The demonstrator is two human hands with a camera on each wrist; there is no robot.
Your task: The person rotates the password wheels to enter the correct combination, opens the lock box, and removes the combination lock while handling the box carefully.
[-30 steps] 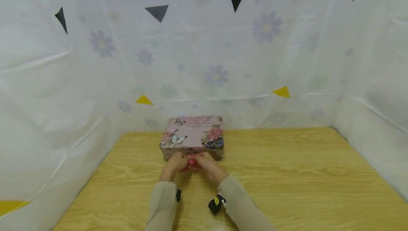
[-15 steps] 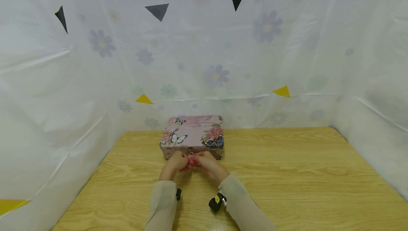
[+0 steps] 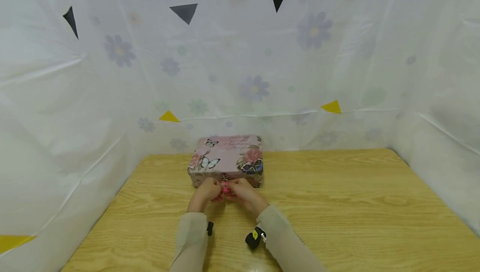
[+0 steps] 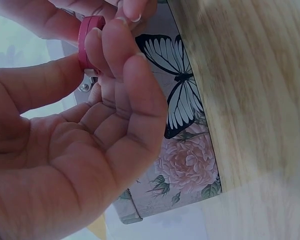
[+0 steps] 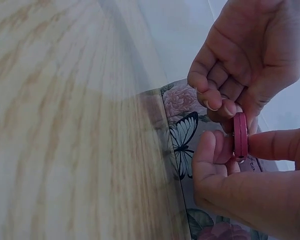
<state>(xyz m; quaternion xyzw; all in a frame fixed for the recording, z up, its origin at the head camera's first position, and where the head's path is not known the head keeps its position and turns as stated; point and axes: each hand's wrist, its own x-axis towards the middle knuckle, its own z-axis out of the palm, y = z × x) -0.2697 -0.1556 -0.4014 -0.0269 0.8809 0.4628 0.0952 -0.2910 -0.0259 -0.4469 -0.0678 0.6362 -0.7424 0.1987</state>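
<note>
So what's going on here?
A person's left hand and right hand both pinch a small pink disc, maybe a lock, at the front of a flowered box. The box sits on the wooden table, lid closed. Can't tell whether the disc is fastened to the clasp.

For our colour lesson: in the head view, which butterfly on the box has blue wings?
The butterfly at the front right corner of the box, below the rose; the two at left have whitish wings.

butterfly-print pink box: lid down, flat | pink disc: pinched, at box's front
</note>
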